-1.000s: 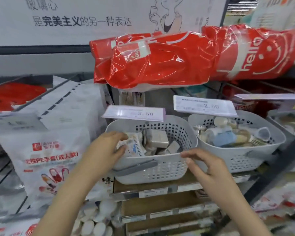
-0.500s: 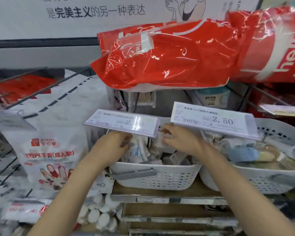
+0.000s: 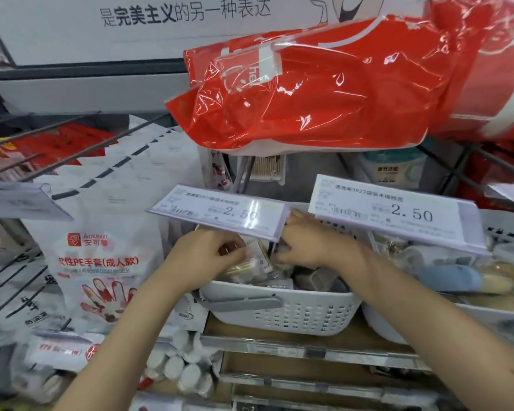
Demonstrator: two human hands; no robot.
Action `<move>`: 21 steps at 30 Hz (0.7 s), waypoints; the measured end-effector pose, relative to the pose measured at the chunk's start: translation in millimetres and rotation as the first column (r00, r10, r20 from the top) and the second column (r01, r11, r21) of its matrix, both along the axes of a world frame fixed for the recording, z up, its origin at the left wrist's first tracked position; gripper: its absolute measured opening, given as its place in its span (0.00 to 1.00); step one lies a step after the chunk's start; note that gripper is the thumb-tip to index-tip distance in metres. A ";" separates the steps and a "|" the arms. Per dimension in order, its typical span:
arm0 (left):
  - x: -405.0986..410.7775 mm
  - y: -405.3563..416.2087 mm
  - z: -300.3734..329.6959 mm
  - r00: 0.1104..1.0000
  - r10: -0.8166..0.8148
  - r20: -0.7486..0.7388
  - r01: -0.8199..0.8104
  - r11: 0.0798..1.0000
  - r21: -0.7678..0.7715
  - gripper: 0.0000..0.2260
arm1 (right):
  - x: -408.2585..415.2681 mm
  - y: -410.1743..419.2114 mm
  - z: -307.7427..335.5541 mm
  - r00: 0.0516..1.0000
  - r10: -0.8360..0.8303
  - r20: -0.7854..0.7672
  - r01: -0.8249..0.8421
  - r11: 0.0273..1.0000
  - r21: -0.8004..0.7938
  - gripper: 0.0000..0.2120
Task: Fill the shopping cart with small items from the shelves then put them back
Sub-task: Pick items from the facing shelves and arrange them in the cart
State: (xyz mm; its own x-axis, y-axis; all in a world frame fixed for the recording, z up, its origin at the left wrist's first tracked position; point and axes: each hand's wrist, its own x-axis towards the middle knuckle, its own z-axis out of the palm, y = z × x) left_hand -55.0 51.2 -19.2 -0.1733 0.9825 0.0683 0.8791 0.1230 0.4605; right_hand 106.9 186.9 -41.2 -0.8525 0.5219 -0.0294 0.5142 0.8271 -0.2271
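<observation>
Both my forearms reach up from the bottom edge into the white basket (image 3: pixel 279 310) on the shelf (image 3: pixel 309 348) in front of me. My left hand (image 3: pixel 208 256) is curled around a small clear packet (image 3: pixel 250 264) of what look like wooden sticks, thumb on top. The packet lies flat among the other packets in the basket, its long axis running left to right and tipped slightly away from me, the labelled end pointing toward my other hand. My right hand (image 3: pixel 306 247) is just beside it, fingers bent down into the pile; whether they grip anything I cannot tell, since the price tag hides the fingertips.

I count two white baskets: the one I am working in and a second basket (image 3: pixel 398 327) touching its right side, holding a blue tube (image 3: pixel 448 277). Two price tags jut out above them, a left tag (image 3: pixel 217 212) and a right tag (image 3: pixel 395 215), both reading 2.50.

To the left hangs one bag of gloves (image 3: pixel 98 262). Farthest up, a big red pack (image 3: pixel 309 90) rests above the baskets.
</observation>
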 end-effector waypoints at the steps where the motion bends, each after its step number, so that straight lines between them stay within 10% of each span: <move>1: -0.9 -0.4 0.5 1.000 -0.016 0.015 0.017 1.000 -0.020 0.11 | -3.8 -0.5 0.4 0.999 0.015 -0.038 -0.014 0.999 0.031 0.21; 13: -4.0 -0.1 -7.8 0.987 -0.030 0.155 0.010 0.992 0.124 0.06 | -27.5 -6.5 2.4 0.987 0.127 -0.101 -0.133 0.990 -0.055 0.14; 21: 10.4 -16.1 -0.6 0.915 0.019 0.402 -0.227 0.850 0.476 0.08 | -5.0 9.6 6.2 0.857 -0.381 -0.347 0.080 0.762 -0.642 0.22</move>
State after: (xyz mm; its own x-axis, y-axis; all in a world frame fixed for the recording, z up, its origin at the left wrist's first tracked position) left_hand -44.6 35.1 -19.8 -0.4044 0.7956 0.4511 0.6234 -0.1211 0.7725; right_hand 101.9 196.5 -35.0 -0.7041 0.7076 -0.0599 0.3909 0.3158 -0.8645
